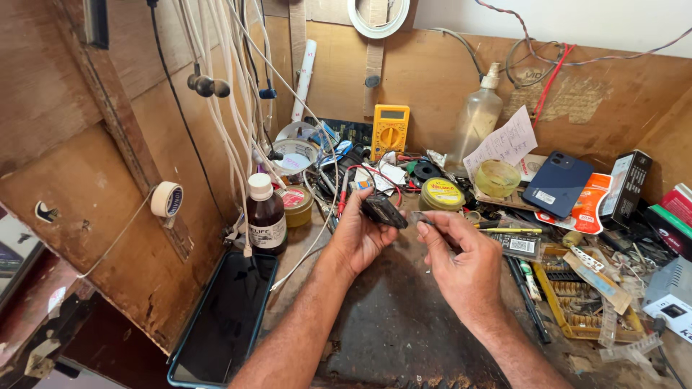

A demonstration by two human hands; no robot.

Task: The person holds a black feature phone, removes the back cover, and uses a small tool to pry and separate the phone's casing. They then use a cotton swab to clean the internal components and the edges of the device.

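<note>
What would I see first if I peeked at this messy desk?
The two hands in the middle: the left hand holds a small black gadget, and the right hand pokes a thin tool toward it. Behind them stands a bright yellow meter, and a brown bottle sits at left.

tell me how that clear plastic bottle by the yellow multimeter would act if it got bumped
The clear plastic bottle stands tall and narrow, so it would probably tip easily. It looks nearly empty, so likely light. It leans near the back board, which may catch it; clutter around its base hides its footing.
</note>
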